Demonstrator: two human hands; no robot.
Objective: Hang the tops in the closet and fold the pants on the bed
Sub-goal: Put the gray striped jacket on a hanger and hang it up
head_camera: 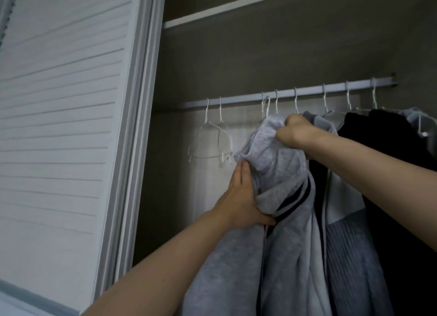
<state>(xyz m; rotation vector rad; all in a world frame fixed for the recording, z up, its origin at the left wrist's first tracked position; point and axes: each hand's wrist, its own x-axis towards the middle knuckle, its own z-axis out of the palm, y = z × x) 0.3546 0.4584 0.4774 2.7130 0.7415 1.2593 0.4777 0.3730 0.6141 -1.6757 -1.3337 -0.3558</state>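
Grey fleece of a dark-striped sweatshirt (279, 173) is bunched in the right hand (292, 131) and steadied by the left hand (238, 197), fingers gripping, evidently to seat it under the white closet rail (236, 99), beside empty clear hangers (212, 140).

Head view, closet interior. Both hands up on grey top (279, 221) w/ dark stripes, just below rail (307, 91). R hand (295, 128) fist-curled, bunching top's upper fabric near the hooks. L hand (241, 197) lower, fingers up along fabric edge, thumb pressing striped band. Two empty clear hangers (212, 140) on rail to the left, apart from the top. More hooks along rail; grey and black garments (390, 150) hang to the right. Louvred door (59, 126) at left. Shelf edge (236, 5) above.
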